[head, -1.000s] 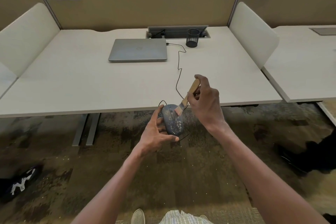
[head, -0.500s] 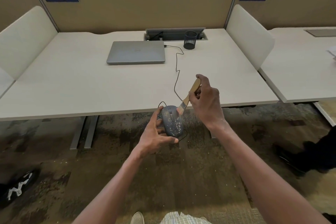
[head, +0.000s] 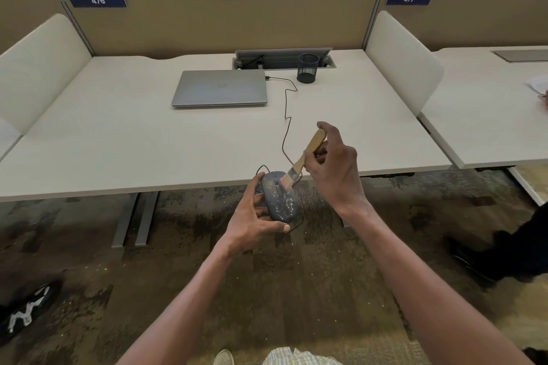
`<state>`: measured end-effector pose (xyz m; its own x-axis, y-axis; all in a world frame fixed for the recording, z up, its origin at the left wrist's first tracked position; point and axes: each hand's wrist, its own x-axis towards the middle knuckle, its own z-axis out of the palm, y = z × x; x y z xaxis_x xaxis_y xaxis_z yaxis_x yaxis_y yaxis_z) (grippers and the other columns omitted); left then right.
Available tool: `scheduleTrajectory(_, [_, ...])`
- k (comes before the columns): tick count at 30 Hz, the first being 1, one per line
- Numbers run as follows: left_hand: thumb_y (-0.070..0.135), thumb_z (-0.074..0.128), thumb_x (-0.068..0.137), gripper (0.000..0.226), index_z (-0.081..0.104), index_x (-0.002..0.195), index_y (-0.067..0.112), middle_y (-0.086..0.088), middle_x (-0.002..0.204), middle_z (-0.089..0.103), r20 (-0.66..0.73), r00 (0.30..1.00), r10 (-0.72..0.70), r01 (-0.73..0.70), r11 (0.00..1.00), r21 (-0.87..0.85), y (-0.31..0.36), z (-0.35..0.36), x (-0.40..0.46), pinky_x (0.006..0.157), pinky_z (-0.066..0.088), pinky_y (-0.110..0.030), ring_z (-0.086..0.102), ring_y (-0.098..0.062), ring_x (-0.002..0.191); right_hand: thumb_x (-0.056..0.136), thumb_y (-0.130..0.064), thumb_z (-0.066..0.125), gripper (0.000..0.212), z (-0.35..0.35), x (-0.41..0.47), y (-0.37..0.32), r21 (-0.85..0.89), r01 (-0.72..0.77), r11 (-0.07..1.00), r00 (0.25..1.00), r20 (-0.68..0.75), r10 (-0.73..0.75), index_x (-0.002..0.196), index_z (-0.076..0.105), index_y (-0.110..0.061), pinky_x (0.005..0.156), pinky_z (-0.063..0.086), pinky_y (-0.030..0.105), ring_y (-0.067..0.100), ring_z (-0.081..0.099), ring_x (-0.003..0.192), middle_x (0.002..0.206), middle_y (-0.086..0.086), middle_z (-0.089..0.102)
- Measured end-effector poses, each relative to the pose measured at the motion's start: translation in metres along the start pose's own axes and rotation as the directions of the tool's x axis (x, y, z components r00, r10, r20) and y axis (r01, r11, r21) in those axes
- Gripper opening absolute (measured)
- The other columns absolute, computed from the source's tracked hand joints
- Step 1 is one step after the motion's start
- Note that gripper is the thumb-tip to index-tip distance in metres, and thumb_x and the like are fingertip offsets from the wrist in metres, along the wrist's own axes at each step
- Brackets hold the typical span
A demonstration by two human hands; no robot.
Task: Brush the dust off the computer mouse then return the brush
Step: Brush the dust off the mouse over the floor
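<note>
A grey wired computer mouse, speckled with pale dust, is gripped by my left hand in the air just in front of the desk's front edge. My right hand holds a small brush by its wooden handle. The bristles touch the front right part of the mouse. The mouse's black cable runs back across the desk to the closed grey laptop.
A black mesh pen cup stands at the back of the white desk by the cable hatch. Side dividers flank the desk. Dark shoes lie on the patterned carpet at left and right.
The brush tip has shifted slightly up toward the front of the mouse. Both hands keep their holds, and the view has tilted a little.
</note>
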<state>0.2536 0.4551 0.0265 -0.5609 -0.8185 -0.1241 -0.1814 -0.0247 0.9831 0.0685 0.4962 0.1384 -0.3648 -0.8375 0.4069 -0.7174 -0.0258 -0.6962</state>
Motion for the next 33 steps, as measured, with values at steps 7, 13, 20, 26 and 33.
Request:
scheduleTrajectory(7, [0.011, 0.098, 0.058, 0.133, 0.015, 0.157, 0.045, -0.011, 0.149, 0.049, -0.009, 1.0, 0.011, -0.011, 1.0, -0.018, -0.003, 0.001, 0.005, 0.071, 0.055, -0.013, 0.069, 0.01, 0.096, 0.094, -0.011, 0.07, 0.058, 0.004, -0.015, -0.003, 0.007, 0.024, 1.0, 0.999, 0.047, -0.024, 0.145, 0.042, -0.009, 0.063, 0.053, 0.005, 0.008, 0.069, 0.067, 0.081, -0.003, 0.066])
scheduleTrajectory(13, [0.01, 0.097, 0.058, 0.132, 0.015, 0.155, 0.048, -0.015, 0.153, 0.046, -0.022, 0.999, 0.025, -0.026, 1.0, -0.012, -0.002, 0.0, 0.003, 0.077, 0.057, -0.016, 0.07, -0.005, 0.1, 0.094, -0.01, 0.07, 0.059, -0.003, -0.012, 0.005, -0.043, 0.001, 0.999, 1.0, -0.02, -0.002, 0.145, 0.041, -0.007, 0.069, 0.061, 0.021, 0.016, 0.071, 0.071, 0.087, 0.007, 0.072])
scheduleTrajectory(20, [0.008, 0.097, 0.059, 0.131, 0.016, 0.154, 0.048, -0.013, 0.153, 0.046, -0.014, 0.999, 0.032, -0.032, 0.999, -0.024, 0.0, 0.0, 0.002, 0.082, 0.058, -0.021, 0.071, -0.003, 0.1, 0.092, -0.011, 0.072, 0.062, 0.001, -0.013, 0.0, 0.049, 0.008, 0.999, 1.0, -0.024, -0.007, 0.146, 0.042, -0.008, 0.064, 0.046, -0.004, 0.007, 0.067, 0.071, 0.085, -0.003, 0.067])
scheduleTrajectory(26, [0.008, 0.098, 0.058, 0.133, 0.016, 0.157, 0.044, -0.014, 0.153, 0.046, -0.023, 0.999, 0.024, -0.025, 0.999, -0.02, -0.002, -0.002, 0.0, 0.081, 0.057, -0.017, 0.07, 0.004, 0.098, 0.093, -0.01, 0.071, 0.062, -0.001, -0.014, 0.008, 0.001, 0.0, 1.0, 0.999, -0.038, 0.0, 0.147, 0.039, -0.007, 0.061, 0.047, -0.003, 0.009, 0.066, 0.072, 0.092, 0.009, 0.073])
scheduleTrajectory(33, [0.016, 0.097, 0.057, 0.132, 0.016, 0.158, 0.038, -0.015, 0.155, 0.044, -0.058, 0.998, 0.019, -0.019, 1.0, -0.001, 0.003, 0.0, -0.004, 0.086, 0.055, -0.021, 0.064, -0.005, 0.105, 0.093, -0.01, 0.071, 0.059, -0.006, -0.019, 0.006, 0.054, -0.006, 0.999, 0.998, -0.062, 0.01, 0.145, 0.043, -0.01, 0.063, 0.047, -0.002, 0.009, 0.067, 0.073, 0.091, 0.005, 0.072])
